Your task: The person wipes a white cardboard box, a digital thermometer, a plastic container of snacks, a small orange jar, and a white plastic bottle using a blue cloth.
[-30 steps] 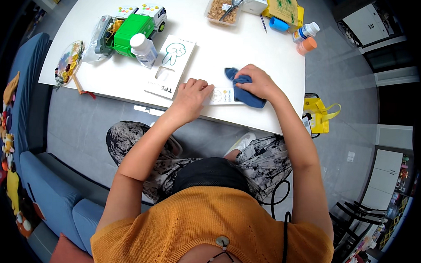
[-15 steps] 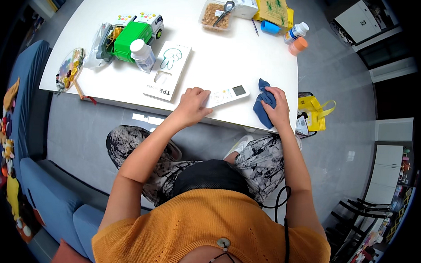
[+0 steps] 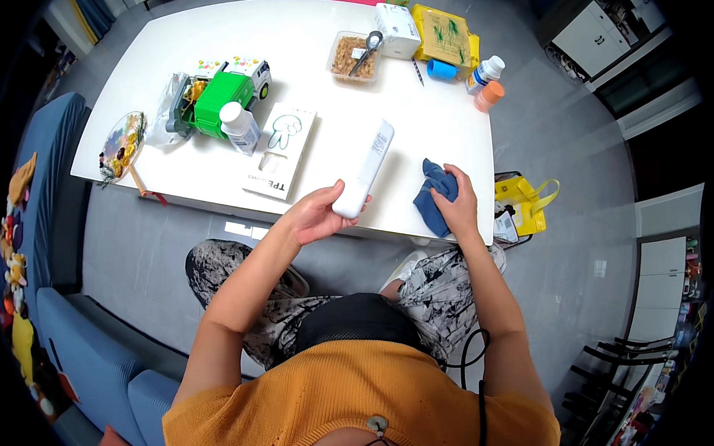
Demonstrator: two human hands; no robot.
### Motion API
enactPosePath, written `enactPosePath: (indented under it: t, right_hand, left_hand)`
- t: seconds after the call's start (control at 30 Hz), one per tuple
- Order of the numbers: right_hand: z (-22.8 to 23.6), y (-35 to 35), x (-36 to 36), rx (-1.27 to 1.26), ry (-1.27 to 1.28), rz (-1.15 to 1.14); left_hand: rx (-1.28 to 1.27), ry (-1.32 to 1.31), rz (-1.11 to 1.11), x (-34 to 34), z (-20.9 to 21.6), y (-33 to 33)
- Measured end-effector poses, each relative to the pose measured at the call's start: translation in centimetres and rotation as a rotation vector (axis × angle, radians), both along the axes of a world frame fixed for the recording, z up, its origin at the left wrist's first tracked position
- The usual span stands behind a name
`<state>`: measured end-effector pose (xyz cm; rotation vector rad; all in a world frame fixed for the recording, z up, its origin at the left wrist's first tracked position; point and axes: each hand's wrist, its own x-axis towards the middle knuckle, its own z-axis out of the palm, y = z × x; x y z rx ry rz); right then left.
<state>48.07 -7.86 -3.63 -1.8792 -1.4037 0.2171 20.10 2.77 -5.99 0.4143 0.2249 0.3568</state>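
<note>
One white remote (image 3: 367, 164) in my left hand (image 3: 318, 215), the blue cloth (image 3: 433, 197) to its right

I hold the remote by its near end, thumb along the left edge, fingers passing underneath with tips showing at the right edge. Its long axis runs away from me and leans rightward, the far end pointing up the table (image 3: 190, 44). The upturned face carries small print and no buttons that I can see. It seems raised off the tabletop; how far, I cannot tell.

My right hand (image 3: 460, 208) is curled narrowly over the right side of the crumpled cloth, near the table's front edge. From that hand the remote lies leftward and slightly farther out, with a strip of white tabletop between it and the cloth.

To the left, a flat white box (image 3: 282, 156) lies just beside my left hand, hemming that side most. Near its left edge stands a white bottle (image 3: 239, 128), with a green toy truck (image 3: 223, 97) behind. Farther off sits a tub (image 3: 351, 79) of brown food, and an orange bottle (image 3: 489, 95) stands near the table's right edge.
</note>
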Motion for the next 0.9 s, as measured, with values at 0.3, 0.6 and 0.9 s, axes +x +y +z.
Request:
enactPosePath:
  t: [0.3, 0.6, 0.9]
  right_hand:
    - [7.3, 2.2, -5.4, 0.297, -0.264, 0.255]
    - [6.6, 4.3, -8.7, 0.218, -0.585, 0.406]
    - [6.0, 3.9, -6.5, 0.226, -0.476, 0.281]
  left_hand:
    - [-0.212, -0.077, -0.052, 0.1, 0.8, -0.7]
    - [-0.073, 0.026, -0.031, 0.5, 0.2, -1.2]
    - [-0.07, 0.054, -0.095, -0.2, 0.9, -1.3]
